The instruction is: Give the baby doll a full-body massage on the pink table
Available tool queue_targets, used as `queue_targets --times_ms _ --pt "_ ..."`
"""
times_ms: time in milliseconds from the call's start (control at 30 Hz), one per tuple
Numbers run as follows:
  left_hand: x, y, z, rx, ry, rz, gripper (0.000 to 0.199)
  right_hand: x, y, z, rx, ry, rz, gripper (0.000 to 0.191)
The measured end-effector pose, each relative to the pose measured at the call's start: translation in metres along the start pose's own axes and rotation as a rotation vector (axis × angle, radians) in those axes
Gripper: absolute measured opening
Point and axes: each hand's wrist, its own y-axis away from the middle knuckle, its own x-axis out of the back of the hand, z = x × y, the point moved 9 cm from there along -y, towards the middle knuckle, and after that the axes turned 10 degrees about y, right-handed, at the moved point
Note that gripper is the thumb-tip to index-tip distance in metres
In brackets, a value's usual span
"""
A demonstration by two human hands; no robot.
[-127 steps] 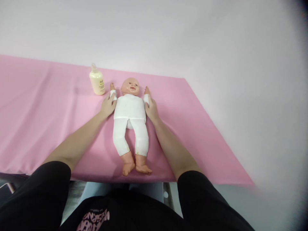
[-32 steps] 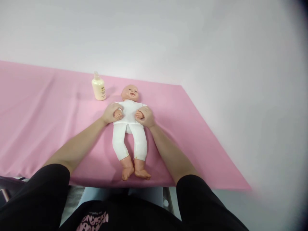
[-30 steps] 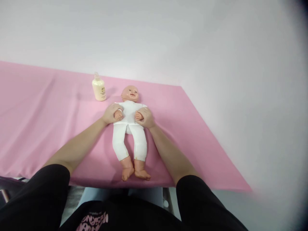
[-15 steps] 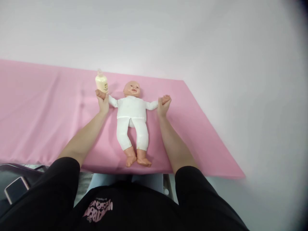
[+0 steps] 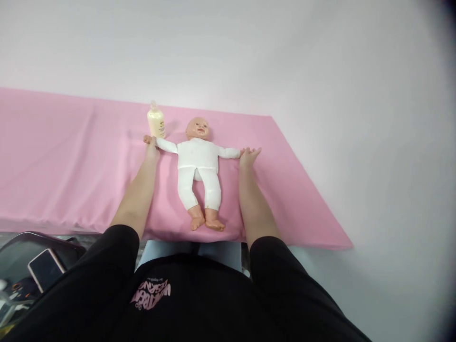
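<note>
Baby doll (image 5: 198,154) with a hard, flesh-coloured head and a white body lies face up on the pink cloth-covered surface (image 5: 295,199), between the fingers of the two bare hands. Head points away from the wearer; bare feet point toward the wearer. Both doll arms extend sideways.

Left hand (image 5: 153,147): fingers are mostly closed at the doll's wrist, and the small moulded hand (image 5: 147,139) projects past them. This grip appears to keep the arm straight without pulling the torso off centre.

Right hand (image 5: 249,156): fingers are open, extended outward and slightly apart, at the end of the doll's other sleeve. Whether the thumb has hold of the doll's hand cannot be told. The near-matching position opposite the left fingers likely balances the two arms.

Cream-yellow pump bottle (image 5: 156,124) with a clear top stands upright just beyond the left fingers, close to the doll's hand. Its placement beside the head probably keeps it within reach while leaving the torso unobstructed.

Dark-screened phone (image 5: 46,270) with a pale pink frame is well apart from the left fingers, toward the wearer and below the surface edge.
</note>
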Motion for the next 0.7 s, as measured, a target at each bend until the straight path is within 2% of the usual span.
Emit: queue_targets --times_ms 100,333,567,700 --pt "0.012 0.001 0.0 0.063 0.053 0.111 0.023 0.017 -0.001 0.001 0.058 0.152 0.031 0.084" --pt "0.008 0.009 0.004 0.161 0.125 0.056 0.027 0.051 -0.005 0.012 0.217 0.506 -0.145 0.076" --pt "0.005 0.015 0.009 0.167 0.128 0.034 0.026 0.115 -0.004 0.029 0.28 0.684 -0.206 0.061" --pt "0.005 0.014 0.009 0.172 0.147 0.022 0.03 0.16 -0.006 0.043 0.3 0.814 -0.181 0.058"
